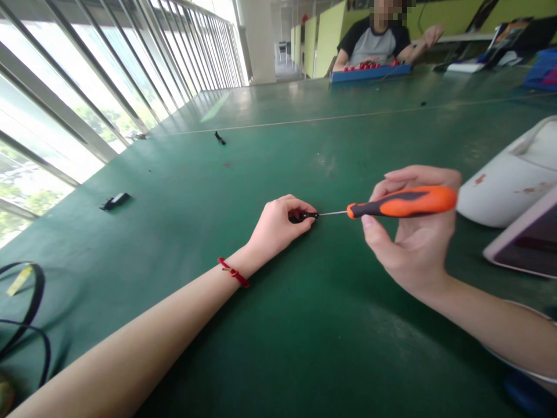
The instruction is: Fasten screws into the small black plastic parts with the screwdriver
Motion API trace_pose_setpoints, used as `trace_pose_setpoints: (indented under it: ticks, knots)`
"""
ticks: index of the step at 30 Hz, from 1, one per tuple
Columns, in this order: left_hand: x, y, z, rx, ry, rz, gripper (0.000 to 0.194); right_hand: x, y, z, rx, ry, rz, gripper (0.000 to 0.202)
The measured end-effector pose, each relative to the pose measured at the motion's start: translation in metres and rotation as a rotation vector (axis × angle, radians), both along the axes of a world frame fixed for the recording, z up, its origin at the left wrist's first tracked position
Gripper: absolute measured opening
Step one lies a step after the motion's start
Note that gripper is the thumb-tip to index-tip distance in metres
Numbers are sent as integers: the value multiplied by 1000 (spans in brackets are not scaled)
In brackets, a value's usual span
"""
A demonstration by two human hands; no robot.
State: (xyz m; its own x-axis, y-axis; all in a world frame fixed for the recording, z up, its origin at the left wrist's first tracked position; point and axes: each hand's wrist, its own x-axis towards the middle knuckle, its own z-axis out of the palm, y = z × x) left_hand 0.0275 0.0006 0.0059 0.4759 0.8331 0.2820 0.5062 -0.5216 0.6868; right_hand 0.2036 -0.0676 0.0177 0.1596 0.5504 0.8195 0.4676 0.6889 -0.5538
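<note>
Screwdriver (402,203) with orange and black handle is in the loose grip of the right hand (413,232), with its shaft pointing left. The left hand (282,223) has its grip closed around a small black part (310,215), pinched between thumb and fingers, just above or on the green table (278,348); which of them, I cannot tell. The tip of the shaft meets the right end of this part. A red bracelet (234,273) is around the left wrist. Farther left lie two black pieces, one nearer (115,201) and one farther (220,138). A white container (505,180) stands at right. At the far side, a person (376,40) sits behind a blue tray (372,73) with red items.
</note>
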Motion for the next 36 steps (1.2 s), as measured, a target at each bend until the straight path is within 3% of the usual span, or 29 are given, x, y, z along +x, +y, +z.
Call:
trace_pose_setpoints:
  ticks: [2,7,13,19,24,26,31,33,36]
  knots:
    - [0,0,0,3,-4,2,17,0,0,1,-51,-29,2,44]
    - [0,-1,1,-6,-4,-2,17,-3,-6,3,-108,-168,-95,13]
    - [0,-1,1,-7,-1,2,17,0,1,1,-2,10,17,46]
    - [0,-1,1,1,-4,-1,16,-2,-7,4,-135,-184,-102,17]
    - [0,-2,1,5,-4,2,17,-2,-2,2,3,-53,-53,41]
    - [0,-2,0,11,-7,-1,16,-1,-2,3,-28,-63,-49,44]
    - [0,-2,0,18,-5,3,16,-3,-9,3,-155,-196,-126,9]
    - [0,-2,0,17,-6,3,16,-2,-8,1,-120,-155,-101,14]
    - [0,-2,1,18,-8,-5,17,-1,-3,-1,-15,-51,-48,38]
